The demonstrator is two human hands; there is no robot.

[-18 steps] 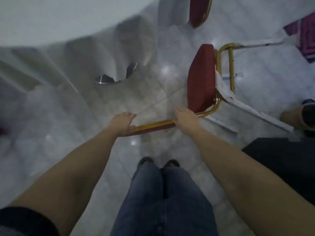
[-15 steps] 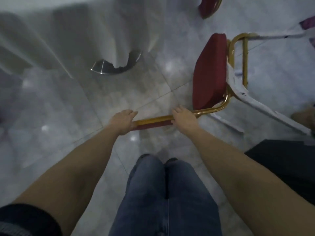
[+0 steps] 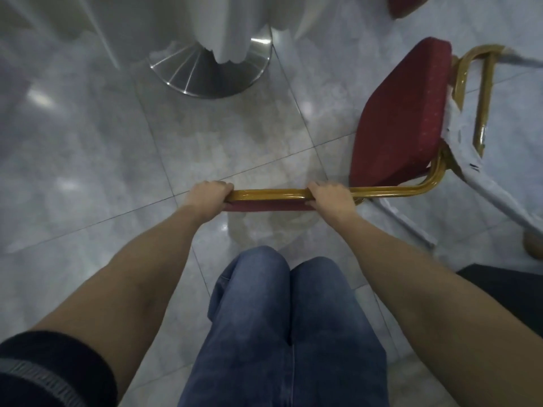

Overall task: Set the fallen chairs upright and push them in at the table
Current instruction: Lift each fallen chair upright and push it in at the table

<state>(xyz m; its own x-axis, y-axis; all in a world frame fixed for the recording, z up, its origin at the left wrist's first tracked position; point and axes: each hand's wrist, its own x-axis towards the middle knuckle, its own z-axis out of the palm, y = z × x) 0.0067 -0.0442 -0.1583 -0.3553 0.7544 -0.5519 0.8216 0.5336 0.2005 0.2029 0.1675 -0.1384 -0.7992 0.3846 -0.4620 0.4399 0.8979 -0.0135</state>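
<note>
A chair with a red cushioned seat and a gold metal frame lies on its side on the tiled floor, to my right front. Its backrest edge runs level in front of my knees. My left hand grips the left end of that backrest. My right hand grips it further right, near the bend in the frame. The chair's legs, wrapped in white, stick out to the right. The table stands ahead, covered by a white cloth over a round metal base.
Another red chair shows at the top right edge. A dark object lies at the right by my arm, with a tan shape above it. My jeans-clad legs fill the bottom middle. Grey floor tiles spread to the left.
The view has dipped and closed in: the table base and chair look larger and nearer. Both hands keep their grip on the backrest, which now lies more level.
</note>
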